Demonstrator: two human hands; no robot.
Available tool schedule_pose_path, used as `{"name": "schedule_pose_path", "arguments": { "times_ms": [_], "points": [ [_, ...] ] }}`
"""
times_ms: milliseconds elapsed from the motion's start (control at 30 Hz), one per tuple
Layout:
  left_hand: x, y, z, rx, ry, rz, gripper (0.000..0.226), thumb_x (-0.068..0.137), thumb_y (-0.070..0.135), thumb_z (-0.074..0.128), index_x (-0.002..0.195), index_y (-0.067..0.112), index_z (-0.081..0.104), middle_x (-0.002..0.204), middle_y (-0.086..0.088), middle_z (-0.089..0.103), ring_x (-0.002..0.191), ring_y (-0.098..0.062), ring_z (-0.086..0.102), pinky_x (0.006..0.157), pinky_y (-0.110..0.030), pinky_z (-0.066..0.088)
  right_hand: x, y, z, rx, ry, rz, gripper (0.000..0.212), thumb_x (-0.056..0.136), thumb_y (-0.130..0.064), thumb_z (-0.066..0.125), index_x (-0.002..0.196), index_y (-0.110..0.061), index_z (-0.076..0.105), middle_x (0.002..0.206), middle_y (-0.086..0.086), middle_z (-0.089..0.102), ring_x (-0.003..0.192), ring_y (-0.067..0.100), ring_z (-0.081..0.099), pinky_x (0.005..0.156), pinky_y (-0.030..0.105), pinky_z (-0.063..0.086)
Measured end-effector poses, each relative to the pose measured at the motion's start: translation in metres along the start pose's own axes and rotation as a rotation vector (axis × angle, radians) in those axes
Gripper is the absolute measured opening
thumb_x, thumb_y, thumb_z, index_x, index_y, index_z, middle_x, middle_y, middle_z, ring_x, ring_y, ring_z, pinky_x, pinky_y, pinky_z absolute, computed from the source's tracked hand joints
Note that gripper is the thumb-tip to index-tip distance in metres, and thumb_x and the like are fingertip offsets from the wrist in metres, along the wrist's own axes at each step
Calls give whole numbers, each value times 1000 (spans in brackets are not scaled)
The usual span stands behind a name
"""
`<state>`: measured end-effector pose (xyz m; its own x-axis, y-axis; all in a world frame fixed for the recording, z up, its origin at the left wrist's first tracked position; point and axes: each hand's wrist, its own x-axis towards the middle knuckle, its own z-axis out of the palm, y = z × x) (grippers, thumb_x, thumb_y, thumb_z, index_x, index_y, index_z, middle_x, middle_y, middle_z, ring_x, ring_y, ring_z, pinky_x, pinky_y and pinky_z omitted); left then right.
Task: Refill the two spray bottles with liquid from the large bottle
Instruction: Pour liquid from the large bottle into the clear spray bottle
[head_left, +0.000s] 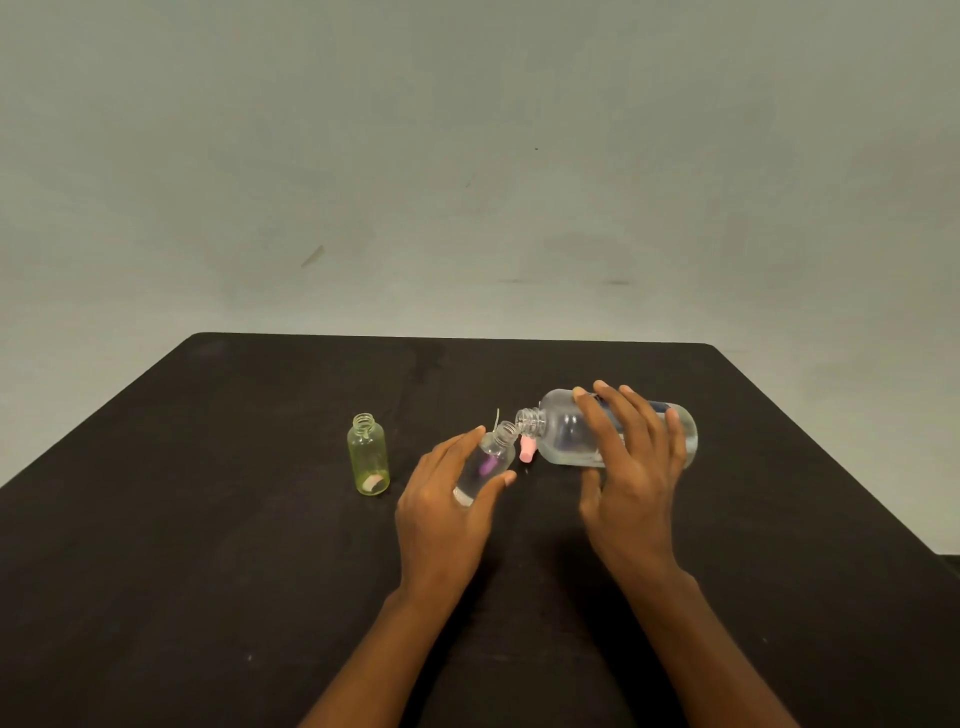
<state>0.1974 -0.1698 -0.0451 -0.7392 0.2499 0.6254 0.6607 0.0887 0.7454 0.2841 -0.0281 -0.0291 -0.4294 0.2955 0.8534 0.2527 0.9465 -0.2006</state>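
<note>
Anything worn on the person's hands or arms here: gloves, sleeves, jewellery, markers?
The left hand and right hand are bare: no gloves, rings, watch or bands visible. The left forearm and right forearm are bare down to the frame edge, no sleeves in view. No markers or cables.

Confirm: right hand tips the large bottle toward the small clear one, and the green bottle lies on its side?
No. Head view shows the green bottle standing upright; the right hand does tip the large bottle toward the small clear bottle.
</note>
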Motion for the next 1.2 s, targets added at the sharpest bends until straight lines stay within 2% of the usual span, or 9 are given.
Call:
{"name": "schedule_pose_path", "arguments": {
  "times_ms": [100,333,400,567,700,867,1000,1100,1200],
  "points": [
    [0,0,1,-24,-15,-11,46,73,23,80,116,20,64,107,14,65,101,-3,61,86,-29,53,-1,-1,1,9,-22,10,91,59,15,75,136,-21,42,135,9,54,133,24,39,115,49,18],
    [5,6,-5,-89,20,-66,45,73,24,80,115,23,63,104,18,64,97,1,61,83,-19,51,1,-4,-1,41,-11,27,89,60,10,80,136,-19,43,134,10,54,131,22,39,113,48,21],
    [11,7,-10,-115,72,-81,44,73,20,80,114,25,63,103,16,64,95,0,62,83,-17,50,1,-3,-1,41,-4,34,88,60,10,80,135,-19,43,134,10,54,130,21,39,113,51,23],
    [29,13,-34,-143,270,-67,46,74,18,78,117,10,63,107,1,67,97,-11,65,84,-26,53,0,-2,-1,43,2,47,88,61,9,81,135,-20,43,133,9,55,130,20,39,112,51,24],
    [43,10,-61,-124,444,-38,44,78,19,76,119,11,62,110,-5,66,97,-18,65,82,-29,53,0,-2,0,43,5,47,89,60,8,81,135,-19,42,134,10,54,130,21,39,114,46,19],
    [56,-13,-90,-82,603,-172,45,79,25,74,121,16,60,115,-4,65,96,-11,63,77,-15,49,0,-2,1,48,4,47,88,60,9,81,135,-19,43,133,11,56,129,22,40,115,42,15],
    [55,-31,-97,-54,610,-323,43,80,19,73,120,16,60,112,-1,65,96,-11,62,72,-6,45,-1,-3,1,46,-10,46,89,61,8,81,135,-20,42,133,10,55,130,21,39,113,47,19],
    [52,-39,-92,-42,572,-411,41,80,17,73,119,16,60,111,-3,66,97,-13,63,77,-15,47,-1,-3,1,41,-12,45,89,60,8,81,135,-20,42,133,10,55,130,21,39,113,49,20],
    [51,-42,-87,-35,525,-434,40,80,14,73,117,15,59,107,0,65,95,-12,63,82,-24,49,-1,-3,1,44,-8,47,89,60,9,80,135,-19,42,133,10,55,129,21,39,114,43,16]
  ]
}}
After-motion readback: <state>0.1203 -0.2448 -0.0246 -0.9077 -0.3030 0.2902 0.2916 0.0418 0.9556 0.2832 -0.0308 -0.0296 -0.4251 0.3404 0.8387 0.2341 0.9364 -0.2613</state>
